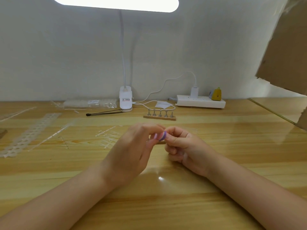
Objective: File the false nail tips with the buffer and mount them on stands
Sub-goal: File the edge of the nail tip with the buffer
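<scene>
Buffer (162, 136), a small purple-edged block, pinched between both hands

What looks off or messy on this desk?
Mostly clutter on the left: clear nail-tip sprues and a punched strip lie scattered at angles. A torn cardboard sheet hangs over the right edge. The stand sits straight, its pegs bare. Nothing spilled.
</scene>
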The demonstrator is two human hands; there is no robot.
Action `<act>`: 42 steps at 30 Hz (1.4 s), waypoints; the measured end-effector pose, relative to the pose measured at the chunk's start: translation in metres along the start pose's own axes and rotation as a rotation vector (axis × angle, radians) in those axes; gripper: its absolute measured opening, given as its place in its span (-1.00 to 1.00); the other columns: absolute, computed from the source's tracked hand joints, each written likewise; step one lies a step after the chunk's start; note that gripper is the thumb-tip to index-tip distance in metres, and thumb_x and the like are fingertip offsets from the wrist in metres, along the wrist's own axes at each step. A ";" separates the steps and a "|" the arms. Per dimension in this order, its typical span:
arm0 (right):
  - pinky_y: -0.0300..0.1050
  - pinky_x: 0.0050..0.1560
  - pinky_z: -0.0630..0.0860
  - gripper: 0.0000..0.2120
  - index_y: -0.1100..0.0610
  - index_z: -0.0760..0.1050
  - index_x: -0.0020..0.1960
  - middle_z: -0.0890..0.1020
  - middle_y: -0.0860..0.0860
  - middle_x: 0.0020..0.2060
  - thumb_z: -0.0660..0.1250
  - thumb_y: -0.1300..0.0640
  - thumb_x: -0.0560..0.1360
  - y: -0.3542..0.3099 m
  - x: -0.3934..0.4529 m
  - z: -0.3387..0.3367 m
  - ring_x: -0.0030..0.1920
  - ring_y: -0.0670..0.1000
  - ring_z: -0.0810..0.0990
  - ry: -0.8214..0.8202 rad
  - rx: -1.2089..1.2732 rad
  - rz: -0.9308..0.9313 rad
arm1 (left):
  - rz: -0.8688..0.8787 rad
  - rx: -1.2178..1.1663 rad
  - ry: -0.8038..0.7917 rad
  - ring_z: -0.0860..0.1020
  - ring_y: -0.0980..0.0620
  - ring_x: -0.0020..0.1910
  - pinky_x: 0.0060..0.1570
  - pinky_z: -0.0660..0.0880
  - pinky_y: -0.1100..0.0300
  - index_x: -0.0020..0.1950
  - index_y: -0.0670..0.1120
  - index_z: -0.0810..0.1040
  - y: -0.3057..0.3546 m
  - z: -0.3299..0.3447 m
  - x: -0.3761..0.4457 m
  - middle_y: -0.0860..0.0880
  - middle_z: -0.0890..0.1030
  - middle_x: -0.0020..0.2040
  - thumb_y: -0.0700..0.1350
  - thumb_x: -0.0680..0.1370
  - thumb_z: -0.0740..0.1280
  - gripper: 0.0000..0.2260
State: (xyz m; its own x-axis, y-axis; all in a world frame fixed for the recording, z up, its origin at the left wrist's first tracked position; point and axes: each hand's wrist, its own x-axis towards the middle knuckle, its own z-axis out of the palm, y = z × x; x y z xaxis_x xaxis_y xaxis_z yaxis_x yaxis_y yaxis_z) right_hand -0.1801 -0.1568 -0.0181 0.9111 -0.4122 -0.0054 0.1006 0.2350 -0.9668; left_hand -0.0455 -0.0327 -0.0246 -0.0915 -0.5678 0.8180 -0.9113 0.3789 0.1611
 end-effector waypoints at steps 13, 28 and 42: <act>-0.30 -0.50 0.18 -0.94 0.13 0.52 -0.14 0.47 -0.07 -0.42 0.36 0.18 0.39 0.001 0.001 0.000 -0.46 -0.12 0.36 0.024 0.037 0.000 | 0.017 0.106 0.015 0.59 -0.04 -0.04 0.03 0.50 0.09 0.11 -0.10 0.39 -0.007 -0.008 0.001 -0.09 0.62 0.01 -0.30 0.54 0.28 -0.79; -0.27 -0.50 0.12 -0.89 0.08 0.55 -0.35 0.34 -0.01 -0.42 0.39 0.22 0.33 -0.002 0.001 0.001 -0.43 -0.09 0.31 -0.025 -0.030 0.003 | 0.309 0.245 -0.002 0.57 -0.04 -0.09 0.01 0.50 0.18 0.10 -0.12 0.40 0.007 -0.001 0.009 -0.09 0.65 -0.05 -0.32 0.49 0.36 -0.75; -0.25 -0.48 0.08 -0.95 0.15 0.44 -0.20 0.34 -0.01 -0.38 0.27 0.17 0.41 -0.002 0.001 -0.001 -0.41 -0.08 0.33 -0.083 -0.020 0.050 | 0.155 0.278 -0.003 0.60 -0.08 -0.15 -0.07 0.54 0.03 0.09 -0.10 0.37 -0.007 -0.016 0.007 -0.09 0.65 -0.10 -0.36 0.44 0.39 -0.67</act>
State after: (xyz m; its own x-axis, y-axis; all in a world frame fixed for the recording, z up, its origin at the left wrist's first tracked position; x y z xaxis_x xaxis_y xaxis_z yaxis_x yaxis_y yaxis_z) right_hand -0.1798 -0.1590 -0.0165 0.9447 -0.3263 -0.0330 0.0472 0.2349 -0.9709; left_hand -0.0328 -0.0276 -0.0109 -0.2383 -0.5217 0.8192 -0.9613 0.2467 -0.1225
